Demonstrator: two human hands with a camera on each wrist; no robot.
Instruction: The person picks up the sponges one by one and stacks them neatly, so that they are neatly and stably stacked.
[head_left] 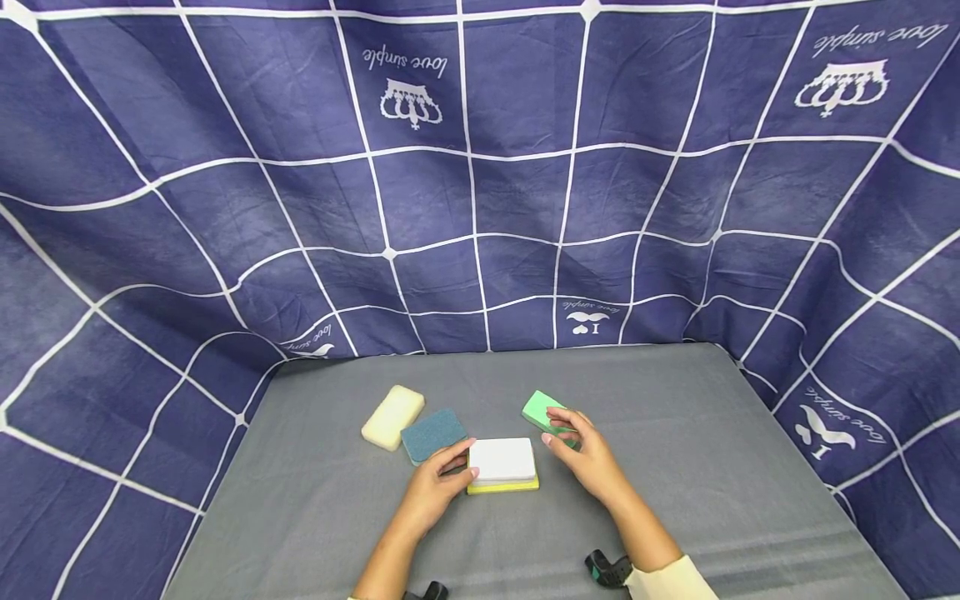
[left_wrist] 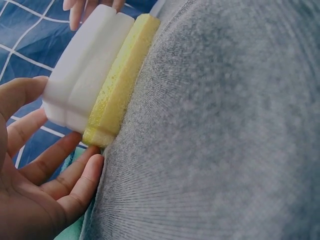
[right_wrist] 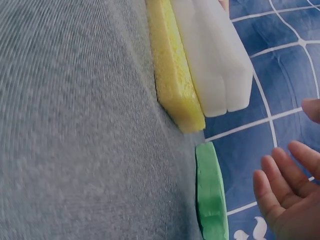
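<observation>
Two white sponge blocks (head_left: 501, 458) lie one on the other on top of a yellow sponge (head_left: 504, 487), forming a stack on the grey cloth. My left hand (head_left: 437, 485) is at the stack's left end; its thumb and fingertips touch the white blocks there, with the lower fingers spread beside the yellow sponge (left_wrist: 117, 85). My right hand (head_left: 588, 460) hovers to the right of the stack, apart from it, fingers relaxed and holding nothing. Behind those fingers a green sponge (head_left: 542, 407) lies partly hidden in the head view.
A blue-grey scouring pad or sponge (head_left: 433, 433) lies just left of the stack, partly behind my left hand. Farther left is a cream sponge (head_left: 393, 417). A blue curtain (head_left: 517, 192) with white grid lines surrounds the back and sides of the grey tabletop (head_left: 300, 500).
</observation>
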